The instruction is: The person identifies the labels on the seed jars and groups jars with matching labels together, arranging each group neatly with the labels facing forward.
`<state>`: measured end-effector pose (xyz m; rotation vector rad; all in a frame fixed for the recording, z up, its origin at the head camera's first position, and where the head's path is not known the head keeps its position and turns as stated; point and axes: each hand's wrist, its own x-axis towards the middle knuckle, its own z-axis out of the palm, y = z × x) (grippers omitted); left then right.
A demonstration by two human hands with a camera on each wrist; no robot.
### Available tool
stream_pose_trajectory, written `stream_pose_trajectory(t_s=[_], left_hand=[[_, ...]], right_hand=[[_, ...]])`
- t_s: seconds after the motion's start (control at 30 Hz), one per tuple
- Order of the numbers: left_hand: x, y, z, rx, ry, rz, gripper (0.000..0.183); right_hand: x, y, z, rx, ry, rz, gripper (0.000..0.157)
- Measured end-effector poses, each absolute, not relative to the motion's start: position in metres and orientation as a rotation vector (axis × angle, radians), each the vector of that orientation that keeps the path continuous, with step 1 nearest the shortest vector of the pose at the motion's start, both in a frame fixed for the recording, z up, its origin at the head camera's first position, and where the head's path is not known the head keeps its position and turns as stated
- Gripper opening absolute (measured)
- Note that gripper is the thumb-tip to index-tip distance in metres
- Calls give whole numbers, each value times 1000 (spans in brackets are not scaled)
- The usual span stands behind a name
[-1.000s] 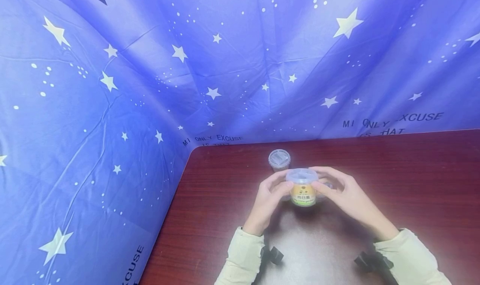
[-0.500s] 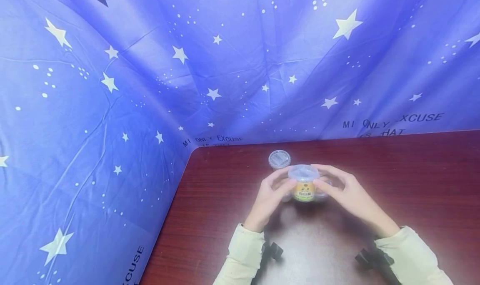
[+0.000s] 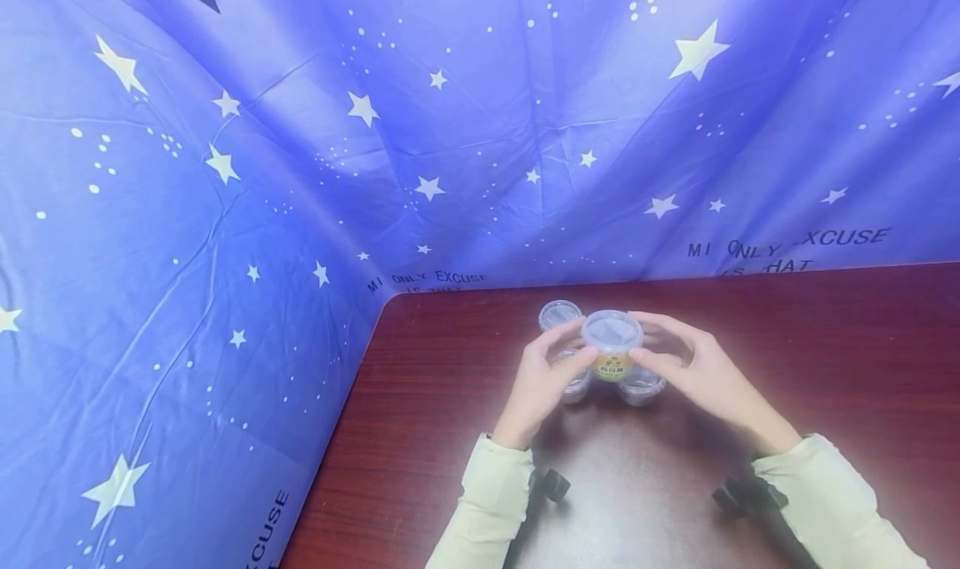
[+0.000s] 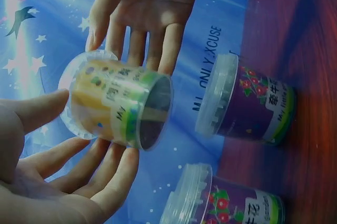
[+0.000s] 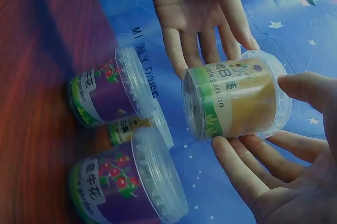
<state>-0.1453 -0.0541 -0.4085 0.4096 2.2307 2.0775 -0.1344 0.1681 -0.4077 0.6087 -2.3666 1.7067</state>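
Observation:
A clear plastic cup [image 3: 612,346] with a yellow label and a clear lid is held above the table between both hands. My left hand [image 3: 542,383] grips its left side, thumb near the lid's rim and fingers along the wall in the left wrist view. From the other side my right hand [image 3: 705,383] holds it in the same way. Below the held cup stand two purple-labelled cups, one on the left [image 3: 576,387] and one on the right [image 3: 641,387], both lidded. Behind them is another lidded cup [image 3: 560,312], whose yellow label [image 5: 126,131] shows in the right wrist view.
The dark red wooden table [image 3: 435,402] reaches back to a blue star-patterned cloth [image 3: 480,136], which hangs behind it and along the left side. Black wrist mounts [image 3: 555,486] sit under both light sleeves [image 3: 491,490].
Both hands have moved the yellow-labelled cup away from me and upward in the head view. Its lid now shows more, and the two purple-labelled cups have come further into sight.

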Motion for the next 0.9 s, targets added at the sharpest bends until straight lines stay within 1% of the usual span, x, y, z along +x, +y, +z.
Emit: stream_pose_trajectory(t_s=[0.23,0.47,0.7,0.9], left_hand=[[-154,-48,-405,394,2268,2093,43],[-163,-41,-405,356,2166,2177,46],[-169,-26,-412,380,2082,2239,47],[-177,-23,-415,347,2058,2293,48]], right_hand=[[-146,172,-406,596,-2404,1679,54],[-152,177,-404,606,-2399,1723,57],[-152,186,-405,537,-2427,1680,57],[-165,186,-404,567,-2433,1682,58]])
